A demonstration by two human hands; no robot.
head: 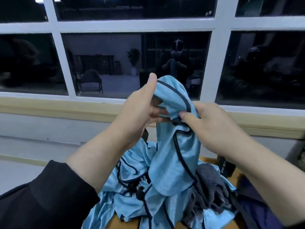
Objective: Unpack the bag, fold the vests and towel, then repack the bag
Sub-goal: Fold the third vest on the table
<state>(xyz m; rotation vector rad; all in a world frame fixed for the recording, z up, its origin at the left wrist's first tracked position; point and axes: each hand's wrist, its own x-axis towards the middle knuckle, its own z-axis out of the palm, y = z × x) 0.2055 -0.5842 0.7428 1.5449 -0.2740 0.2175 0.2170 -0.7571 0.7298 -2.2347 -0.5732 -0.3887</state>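
your table (212, 160) is heaped with blue vests (125, 192), a grey towel (209, 182) and a dark bag (254, 204); open air lies above them.

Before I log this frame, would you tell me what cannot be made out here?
Head view only:
- How many vests are in the blue pile: the folds overlap and the lifted vest covers part.
- Left hand fingertips: tucked inside the vest.
- Grey towel: partly under blue cloth.
- Dark bag: cut off by the right and bottom edges.
- Black pouch lettering: too small to read.
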